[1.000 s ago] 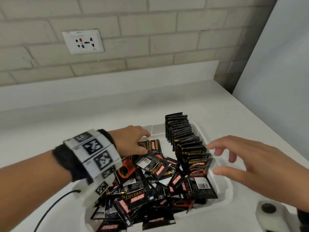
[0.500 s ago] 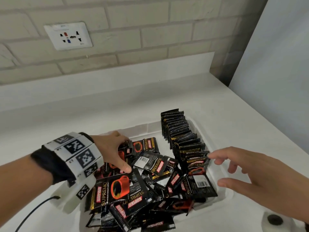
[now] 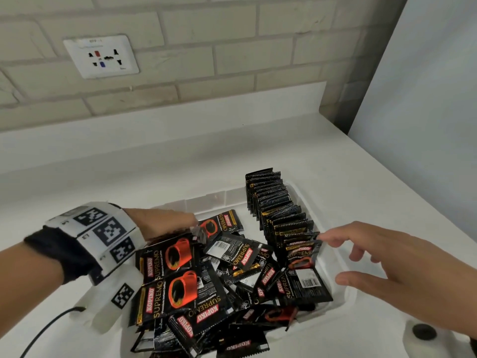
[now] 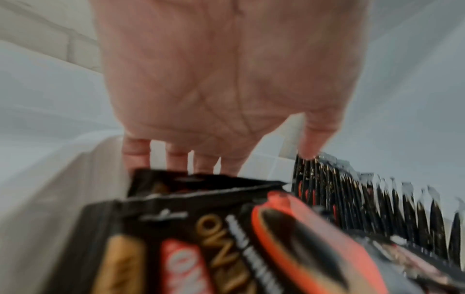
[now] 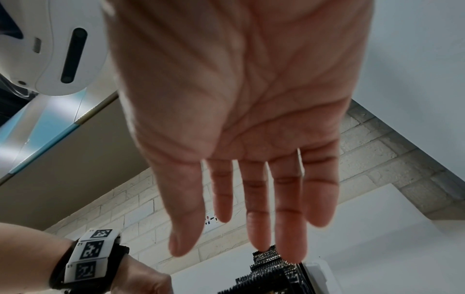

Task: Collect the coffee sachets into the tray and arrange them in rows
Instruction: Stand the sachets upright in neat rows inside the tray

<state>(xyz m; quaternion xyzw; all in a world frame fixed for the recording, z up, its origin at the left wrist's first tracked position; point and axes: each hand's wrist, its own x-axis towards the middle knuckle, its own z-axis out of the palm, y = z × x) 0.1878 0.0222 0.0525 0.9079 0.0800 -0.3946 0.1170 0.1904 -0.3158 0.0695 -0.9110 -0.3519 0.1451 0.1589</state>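
A white tray (image 3: 343, 277) on the counter holds a loose pile of black coffee sachets (image 3: 232, 275) and, along its right side, one row of sachets standing on edge (image 3: 273, 202). My left hand (image 3: 167, 223) reaches into the pile's left side. Its fingers (image 4: 135, 155) run straight down behind a raised sachet (image 4: 226, 238), so their tips are hidden. My right hand (image 3: 335, 258) hovers at the row's near end, fingers spread and empty, its index tip close to the front sachet. The right wrist view shows that open palm (image 5: 202, 233) above the row (image 5: 269, 266).
The white counter (image 3: 129, 164) meets a brick wall with a socket plate (image 3: 100, 56). A grey panel (image 3: 426, 99) closes the right side. A black cable (image 3: 46, 329) trails from my left wrist unit. A white device with a black disc (image 3: 423, 332) sits at the bottom right.
My left hand has slid from the pile's far side toward its left and dug in, tipping two sachets up toward me. The right hand has stayed hovering by the row's near end.
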